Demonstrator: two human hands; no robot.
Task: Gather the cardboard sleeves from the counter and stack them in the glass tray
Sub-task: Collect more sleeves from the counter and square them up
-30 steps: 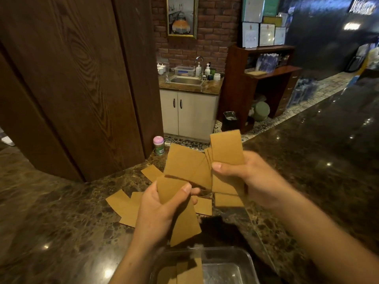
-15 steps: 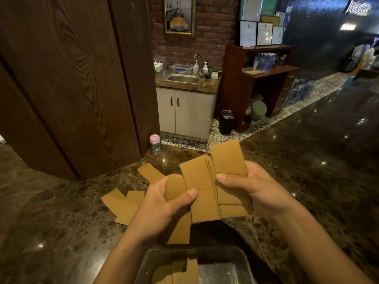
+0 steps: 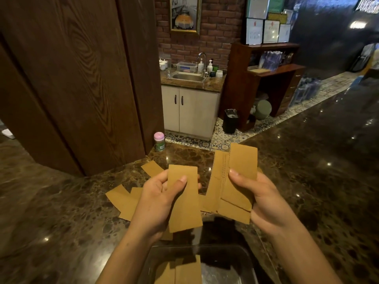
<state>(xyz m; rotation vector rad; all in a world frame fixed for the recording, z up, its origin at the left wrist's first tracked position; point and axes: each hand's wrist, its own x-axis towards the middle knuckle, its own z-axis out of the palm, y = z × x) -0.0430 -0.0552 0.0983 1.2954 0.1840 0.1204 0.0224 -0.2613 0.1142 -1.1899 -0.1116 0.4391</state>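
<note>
My left hand grips one flat brown cardboard sleeve, upright, thumb across its front. My right hand holds a fanned bunch of several sleeves a little to the right, apart from the single one. More loose sleeves lie on the dark marble counter behind and left of my left hand. The glass tray sits at the bottom centre below both hands, with a few sleeves lying flat in its left part.
A small pink-lidded green jar stands at the counter's far edge beside a dark wooden panel. The counter runs on to the right. Beyond are a sink cabinet, wooden shelves and a black bin on the tiled floor.
My hands have drawn apart: the left pulled one sleeve leftward out of the bunch, which stays in my right hand. The view has tilted slightly.
</note>
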